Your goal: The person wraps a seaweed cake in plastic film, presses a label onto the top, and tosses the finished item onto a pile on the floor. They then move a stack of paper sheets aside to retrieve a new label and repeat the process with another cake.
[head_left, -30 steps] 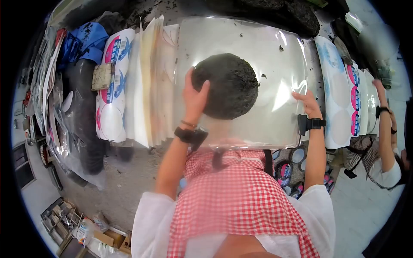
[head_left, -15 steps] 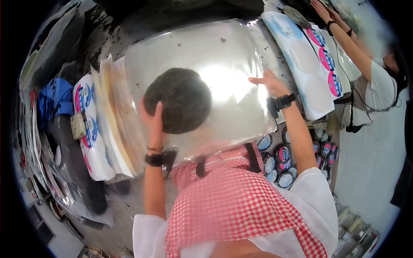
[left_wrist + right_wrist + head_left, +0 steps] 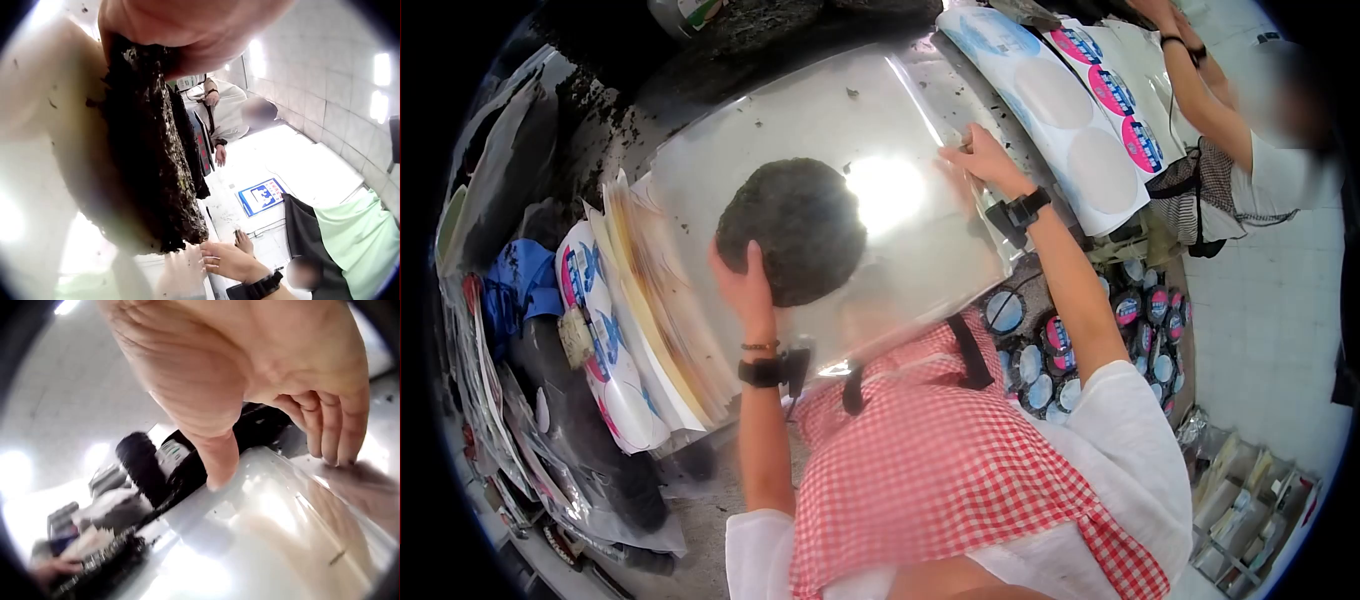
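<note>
The left hand grips the near left edge of a round, dark, flaky cake, thumb spread toward its near side. The cake is over clear plastic sheeting with a glossy surface. In the left wrist view its thick, rough rim shows below the left hand. At the sheeting's right edge is the right hand, thumb pointing left. In the right wrist view the right hand's thumb touches the plastic, its other fingertips reaching down beside it, holding nothing plain to see.
Layered pale sheets and a printed label sheet lie left. More label sheets lie right. Dark material lies beyond the plastic. Several round labelled packs are below right. Another person is at the far right.
The head view has turned, so the plastic, cake and hands appear further left and tilted, with more round packs in view. The left hand still grips the cake; the right hand stays by the plastic's right edge.
</note>
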### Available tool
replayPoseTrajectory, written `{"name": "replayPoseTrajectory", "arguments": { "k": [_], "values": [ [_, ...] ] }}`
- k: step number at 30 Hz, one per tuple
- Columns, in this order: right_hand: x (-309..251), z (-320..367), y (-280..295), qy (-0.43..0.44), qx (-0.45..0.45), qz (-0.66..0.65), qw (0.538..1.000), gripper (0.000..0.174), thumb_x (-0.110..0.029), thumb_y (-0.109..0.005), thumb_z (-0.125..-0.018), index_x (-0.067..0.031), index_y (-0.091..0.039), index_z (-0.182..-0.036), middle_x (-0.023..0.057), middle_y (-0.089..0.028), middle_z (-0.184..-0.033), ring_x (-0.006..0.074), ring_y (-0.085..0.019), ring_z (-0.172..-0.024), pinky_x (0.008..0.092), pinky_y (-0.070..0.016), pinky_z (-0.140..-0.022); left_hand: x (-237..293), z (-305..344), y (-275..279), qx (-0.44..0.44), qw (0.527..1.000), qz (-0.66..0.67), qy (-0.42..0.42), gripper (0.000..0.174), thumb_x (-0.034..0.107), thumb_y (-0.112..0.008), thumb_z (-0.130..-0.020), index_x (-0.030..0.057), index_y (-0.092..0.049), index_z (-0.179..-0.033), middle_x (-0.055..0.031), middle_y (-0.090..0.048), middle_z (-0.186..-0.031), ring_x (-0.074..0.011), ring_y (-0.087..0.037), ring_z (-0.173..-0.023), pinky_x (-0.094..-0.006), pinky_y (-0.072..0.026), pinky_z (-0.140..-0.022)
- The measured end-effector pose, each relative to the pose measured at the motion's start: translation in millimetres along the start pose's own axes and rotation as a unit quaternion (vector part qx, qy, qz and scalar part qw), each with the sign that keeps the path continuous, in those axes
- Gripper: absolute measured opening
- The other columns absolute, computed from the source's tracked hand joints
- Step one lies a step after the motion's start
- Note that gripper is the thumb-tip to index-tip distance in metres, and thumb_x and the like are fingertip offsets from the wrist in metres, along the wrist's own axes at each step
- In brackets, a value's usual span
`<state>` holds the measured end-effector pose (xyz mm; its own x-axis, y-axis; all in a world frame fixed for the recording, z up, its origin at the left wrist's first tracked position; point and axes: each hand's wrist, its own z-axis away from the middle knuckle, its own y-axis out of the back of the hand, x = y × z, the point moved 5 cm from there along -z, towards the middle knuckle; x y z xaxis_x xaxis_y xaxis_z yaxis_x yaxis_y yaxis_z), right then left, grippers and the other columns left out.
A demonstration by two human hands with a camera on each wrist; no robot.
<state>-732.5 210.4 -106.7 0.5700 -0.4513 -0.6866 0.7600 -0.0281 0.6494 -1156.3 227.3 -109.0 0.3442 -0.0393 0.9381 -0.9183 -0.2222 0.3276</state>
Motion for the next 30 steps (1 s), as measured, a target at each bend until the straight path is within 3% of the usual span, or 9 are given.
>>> {"name": "replayPoseTrajectory", "arguments": {
  "k": [3, 9, 12, 21, 24, 26, 27, 29, 30],
  "values": [
    [24, -19, -23, 0.080, 0.119, -0.075, 0.987, 0.053, -0.035, -0.078, -0.070, 0.0070, -0.057, -0.094, 0.0208, -0.062, -0.090, 0.0287, -0.061, -0.079, 0.0375, -0.0492, -0.069, -9, -1, -1, 0.003, 0.999, 0.047, 0.011, 0.060, 0.020, -0.067, -0.085, -0.0030, -0.042, -0.134, -0.0183, -0.051, -0.132, -0.0298, -0.049, -0.120, -0.0373, -0.0369, -0.102],
    [1, -22, -23, 0.084, 0.072, -0.002, 0.994, 0.041, -0.031, -0.078, -0.066, 0.0029, -0.057, -0.074, 0.0207, -0.056, -0.079, 0.0288, -0.056, -0.075, 0.0382, -0.0442, -0.064, -15, -3, 0, 0.003, 0.999, 0.044, 0.005, 0.058, 0.018, -0.068, -0.085, -0.0037, -0.044, -0.132, -0.0172, -0.052, -0.130, -0.0273, -0.049, -0.120, -0.0367, -0.0374, -0.102],
    [6, -19, -26, 0.115, 0.133, 0.015, 0.984, 0.043, -0.032, -0.079, -0.066, 0.0033, -0.057, -0.077, 0.0199, -0.056, -0.077, 0.0302, -0.056, -0.077, 0.0397, -0.0448, -0.067, -7, 1, 1, 0.002, 0.995, 0.093, 0.028, 0.057, 0.018, -0.069, -0.085, -0.0038, -0.045, -0.132, -0.0165, -0.052, -0.129, -0.0254, -0.049, -0.119, -0.0355, -0.0378, -0.102],
    [4, -19, -41, 0.086, 0.152, 0.051, 0.983, 0.059, -0.037, -0.074, -0.073, 0.0028, -0.062, -0.115, 0.0253, -0.051, -0.116, 0.0375, -0.052, -0.105, 0.0434, -0.0450, -0.087, -5, 1, 4, 0.004, 0.991, 0.118, 0.058, 0.058, 0.019, -0.069, -0.085, -0.0032, -0.044, -0.133, -0.0166, -0.051, -0.130, -0.0256, -0.050, -0.118, -0.0356, -0.0369, -0.103],
    [7, -18, -44, 0.089, 0.195, 0.016, 0.977, 0.056, -0.036, -0.072, -0.074, 0.0048, -0.062, -0.111, 0.0250, -0.052, -0.113, 0.0386, -0.051, -0.107, 0.0445, -0.0438, -0.089, -17, -4, 5, -0.009, 0.998, 0.048, 0.046, 0.061, 0.015, -0.068, -0.087, -0.0024, -0.039, -0.137, -0.0148, -0.051, -0.130, -0.0218, -0.049, -0.118, -0.0332, -0.0371, -0.102],
    [-2, -20, -40, 0.100, 0.126, 0.062, 0.985, 0.056, -0.034, -0.071, -0.074, 0.0068, -0.061, -0.111, 0.0274, -0.049, -0.120, 0.0400, -0.048, -0.111, 0.0440, -0.0419, -0.092, -5, -3, 8, 0.020, 1.000, 0.003, 0.004, 0.062, 0.016, -0.069, -0.086, -0.0019, -0.039, -0.138, -0.0158, -0.050, -0.132, -0.0229, -0.047, -0.120, -0.0338, -0.0360, -0.103],
    [0, -28, -33, 0.042, 0.013, 0.067, 0.997, 0.058, -0.035, -0.071, -0.075, 0.0039, -0.058, -0.117, 0.0287, -0.046, -0.124, 0.0412, -0.046, -0.114, 0.0451, -0.0401, -0.096, 2, -2, 6, 0.032, 0.999, -0.017, -0.020, 0.063, 0.017, -0.069, -0.086, -0.0016, -0.039, -0.138, -0.0163, -0.049, -0.133, -0.0234, -0.047, -0.122, -0.0341, -0.0354, -0.103],
    [-22, -24, -27, 0.059, -0.014, 0.125, 0.990, 0.063, -0.036, -0.069, -0.078, -0.0024, -0.052, -0.127, 0.0302, -0.040, -0.132, 0.0429, -0.043, -0.119, 0.0471, -0.0368, -0.101, 10, -4, 3, 0.003, 0.999, -0.006, -0.038, 0.063, 0.019, -0.069, -0.086, -0.0015, -0.040, -0.138, -0.0169, -0.048, -0.136, -0.0246, -0.045, -0.125, -0.0349, -0.0338, -0.105],
    [-36, -5, -25, 0.130, 0.067, 0.173, 0.974, 0.065, -0.037, -0.068, -0.079, -0.0058, -0.048, -0.132, 0.0304, -0.037, -0.136, 0.0435, -0.041, -0.121, 0.0480, -0.0354, -0.102, 16, -4, 3, -0.001, 0.999, -0.011, -0.035, 0.063, 0.021, -0.068, -0.086, -0.0014, -0.041, -0.137, -0.0169, -0.049, -0.136, -0.0258, -0.045, -0.126, -0.0352, -0.0332, -0.106]
  ]
}}
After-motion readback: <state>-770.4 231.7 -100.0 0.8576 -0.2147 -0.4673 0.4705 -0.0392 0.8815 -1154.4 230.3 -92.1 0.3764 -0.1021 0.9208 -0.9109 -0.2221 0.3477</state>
